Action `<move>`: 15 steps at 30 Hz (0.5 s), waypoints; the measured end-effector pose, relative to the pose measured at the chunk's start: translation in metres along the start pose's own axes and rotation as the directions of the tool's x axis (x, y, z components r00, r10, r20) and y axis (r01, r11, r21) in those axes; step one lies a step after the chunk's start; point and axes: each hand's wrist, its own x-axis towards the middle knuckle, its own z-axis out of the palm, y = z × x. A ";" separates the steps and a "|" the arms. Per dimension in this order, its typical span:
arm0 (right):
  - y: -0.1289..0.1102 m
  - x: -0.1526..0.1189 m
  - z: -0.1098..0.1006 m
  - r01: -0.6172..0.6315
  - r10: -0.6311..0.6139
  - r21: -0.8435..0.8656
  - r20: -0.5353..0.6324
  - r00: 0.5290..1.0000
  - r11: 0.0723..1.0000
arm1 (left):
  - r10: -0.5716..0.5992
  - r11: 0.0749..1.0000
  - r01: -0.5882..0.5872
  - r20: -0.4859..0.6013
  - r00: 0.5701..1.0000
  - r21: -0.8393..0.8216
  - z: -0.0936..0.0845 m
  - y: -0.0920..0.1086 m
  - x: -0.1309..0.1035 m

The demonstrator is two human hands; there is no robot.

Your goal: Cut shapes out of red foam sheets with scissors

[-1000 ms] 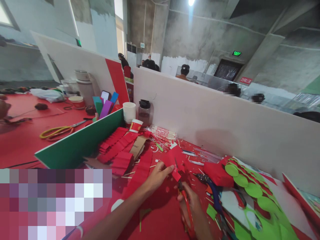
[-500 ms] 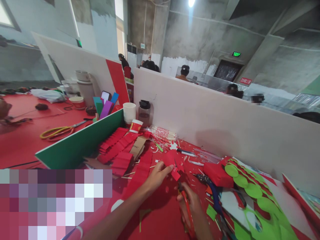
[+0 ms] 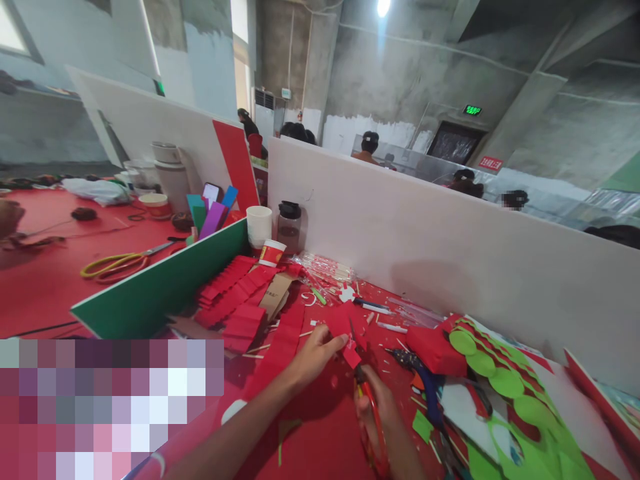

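Note:
A piece of red paper (image 3: 342, 317) is pinched between the thumb and fingers of my left hand (image 3: 316, 353). My right hand (image 3: 375, 407) grips a pair of scissors with red-orange handles (image 3: 382, 445). The blades reach up to the paper, close by my left thumb; exactly where they meet it is hard to make out. A small square flap hangs from the paper's lower edge, just above the scissors' pivot. Beneath both hands lies the red tabletop (image 3: 310, 447).
Folded red paper strips (image 3: 240, 283) lie to the left, beside a green divider (image 3: 165, 287). A paper cup (image 3: 259, 225) and a dark-lidded bottle (image 3: 289, 225) stand behind. Right of my hands are a glue gun (image 3: 420, 373) and green paper cutouts (image 3: 505, 380). A white partition (image 3: 430, 213) closes the back.
The scissors and my right hand have shifted very slightly against the paper, and the small flap sits a little lower. My left hand keeps its pinch.

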 end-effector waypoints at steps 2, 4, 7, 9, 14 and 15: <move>0.001 -0.001 0.000 0.003 -0.002 0.028 -0.016 1.000 1.000 | -0.005 1.000 0.005 0.003 1.000 0.010 0.000 0.000 0.000; -0.001 -0.002 0.000 -0.045 0.045 0.030 -0.007 0.999 0.999 | -0.013 1.000 0.013 -0.004 1.000 0.022 0.000 -0.002 0.001; -0.004 -0.002 0.001 -0.099 0.101 0.080 -0.020 0.995 0.992 | -0.007 1.000 0.007 0.007 1.000 0.027 -0.001 -0.005 0.004; -0.005 -0.002 0.003 -0.127 0.131 0.138 -0.019 0.991 0.982 | 0.006 1.000 -0.006 0.023 1.000 0.024 -0.002 -0.006 0.006; -0.007 -0.002 0.006 -0.230 0.236 0.232 0.003 0.972 0.945 | 0.011 1.000 -0.011 0.049 0.999 0.000 -0.001 -0.004 0.004; -0.008 -0.002 0.005 -0.226 0.231 0.241 0.007 0.973 0.944 | 0.013 1.000 -0.013 0.047 0.999 -0.007 0.000 -0.002 0.003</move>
